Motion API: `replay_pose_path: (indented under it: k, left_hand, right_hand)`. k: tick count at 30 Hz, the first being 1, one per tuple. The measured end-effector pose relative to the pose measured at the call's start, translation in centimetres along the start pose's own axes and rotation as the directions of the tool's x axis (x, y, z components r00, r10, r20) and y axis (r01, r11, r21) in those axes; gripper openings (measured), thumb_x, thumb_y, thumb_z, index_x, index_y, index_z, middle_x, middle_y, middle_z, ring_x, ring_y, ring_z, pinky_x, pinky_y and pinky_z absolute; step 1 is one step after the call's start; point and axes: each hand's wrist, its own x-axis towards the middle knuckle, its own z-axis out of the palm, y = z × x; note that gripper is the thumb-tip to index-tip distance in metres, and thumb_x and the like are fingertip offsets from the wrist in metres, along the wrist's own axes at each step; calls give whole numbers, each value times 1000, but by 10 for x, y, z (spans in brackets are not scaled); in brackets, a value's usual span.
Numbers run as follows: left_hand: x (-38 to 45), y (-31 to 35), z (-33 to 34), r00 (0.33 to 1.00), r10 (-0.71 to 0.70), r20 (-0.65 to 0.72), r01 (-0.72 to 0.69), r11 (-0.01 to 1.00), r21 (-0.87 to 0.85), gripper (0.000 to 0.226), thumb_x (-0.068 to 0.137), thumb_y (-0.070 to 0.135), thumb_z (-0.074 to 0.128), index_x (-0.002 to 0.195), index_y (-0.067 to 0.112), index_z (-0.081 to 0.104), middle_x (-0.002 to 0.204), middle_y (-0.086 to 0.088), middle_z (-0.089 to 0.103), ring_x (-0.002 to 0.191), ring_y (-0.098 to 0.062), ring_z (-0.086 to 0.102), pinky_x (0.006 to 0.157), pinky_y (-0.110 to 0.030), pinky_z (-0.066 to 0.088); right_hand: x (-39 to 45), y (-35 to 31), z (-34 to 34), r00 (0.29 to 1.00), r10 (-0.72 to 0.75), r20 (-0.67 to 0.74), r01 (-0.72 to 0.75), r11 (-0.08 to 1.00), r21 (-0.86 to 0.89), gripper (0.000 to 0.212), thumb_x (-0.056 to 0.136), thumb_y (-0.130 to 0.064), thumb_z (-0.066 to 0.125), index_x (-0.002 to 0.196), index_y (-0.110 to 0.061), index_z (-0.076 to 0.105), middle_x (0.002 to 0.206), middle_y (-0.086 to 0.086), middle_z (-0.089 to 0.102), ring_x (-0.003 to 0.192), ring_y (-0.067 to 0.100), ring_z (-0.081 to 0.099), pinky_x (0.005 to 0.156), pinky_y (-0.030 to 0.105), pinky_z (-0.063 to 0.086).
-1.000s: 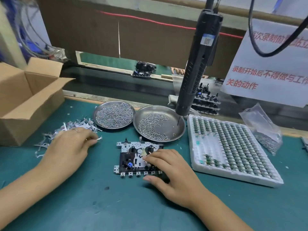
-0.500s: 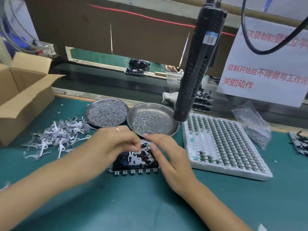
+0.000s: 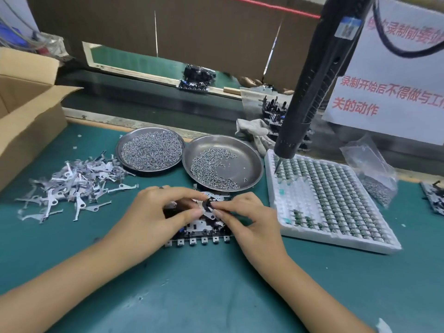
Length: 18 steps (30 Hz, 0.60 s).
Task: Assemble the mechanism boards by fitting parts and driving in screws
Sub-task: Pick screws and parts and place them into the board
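A small metal lever (image 3: 209,216) is pinched between the thumb and fingertips of the left hand (image 3: 160,212), and its other end is pinched by the right hand (image 3: 249,219), fingers curled in from both sides. It's being held right on top of the mechanism board (image 3: 199,233), which is laid flat on the green mat (image 3: 216,296) just in front of the two steel dishes, so most of the board is covered by the hands. A row of little square tabs is seen along its near edge.

Behind it, the right dish (image 3: 249,162) is partly filled with screws (image 3: 211,167), and the left dish (image 3: 150,150) is packed much fuller. A loose pile of levers (image 3: 72,186) is spread out to the left, near a cardboard box (image 3: 26,121). To the right, a white foam tray (image 3: 336,205) of small parts is placed, with the electric screwdriver (image 3: 312,87) hung over its far corner. A plastic bag (image 3: 374,174) is left just past the tray.
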Motion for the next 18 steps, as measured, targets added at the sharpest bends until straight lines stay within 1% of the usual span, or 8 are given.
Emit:
replay_pose_path:
  k: [4, 7, 10, 14, 15, 18]
  left_hand:
    - [0, -1, -1, 994, -105, 22, 105, 994, -23, 19, 75, 16, 77, 83, 32, 74, 74, 15, 71, 72, 2, 64, 67, -6, 45]
    - [0, 0, -3, 986, -154, 60, 154, 988, -7, 19, 76, 13, 77, 80, 31, 74, 70, 14, 71, 68, 3, 64, 65, -6, 45]
    - [1, 2, -6, 979, -184, 87, 184, 983, 19, 19, 76, 13, 76, 79, 32, 74, 69, 12, 71, 66, 2, 64, 64, -8, 45]
    - [2, 4, -10, 970, -214, 116, 212, 977, 29, 14, 76, 16, 77, 80, 29, 75, 69, 11, 71, 59, 4, 61, 53, -6, 42]
    - [3, 5, -10, 967, -223, 124, 222, 975, 24, 15, 75, 15, 78, 80, 29, 75, 69, 11, 72, 61, 3, 63, 54, -7, 44]
    - [4, 5, -12, 957, -256, 136, 257, 966, 6, 16, 71, 15, 81, 76, 29, 74, 68, 11, 72, 70, -2, 68, 65, -14, 52]
  right_hand:
    - [-1, 1, 0, 998, -58, -1, 58, 998, -34, 15, 80, -10, 71, 94, -12, 76, 80, -8, 70, 81, 9, 60, 77, 19, 48]
    - [-2, -1, 0, 995, -94, 26, 94, 995, -22, 16, 82, -9, 69, 97, -12, 75, 86, -4, 73, 82, 12, 63, 77, 22, 49]
    - [-3, -3, 1, 986, -148, 74, 152, 987, -50, 18, 83, -6, 68, 99, -11, 75, 79, 1, 71, 77, 16, 60, 73, 26, 49]
    - [-5, -3, 2, 978, -154, 140, 162, 985, -51, 17, 83, -6, 67, 98, -9, 75, 77, -1, 70, 76, 12, 55, 74, 21, 45]
    - [-5, -4, 2, 976, -155, 153, 164, 985, -52, 17, 83, -6, 67, 98, -8, 75, 78, 0, 71, 76, 13, 56, 74, 22, 45]
    - [-5, -5, 1, 976, -129, 177, 137, 990, -33, 17, 84, -7, 66, 98, -8, 75, 81, 1, 72, 79, 12, 57, 73, 19, 44]
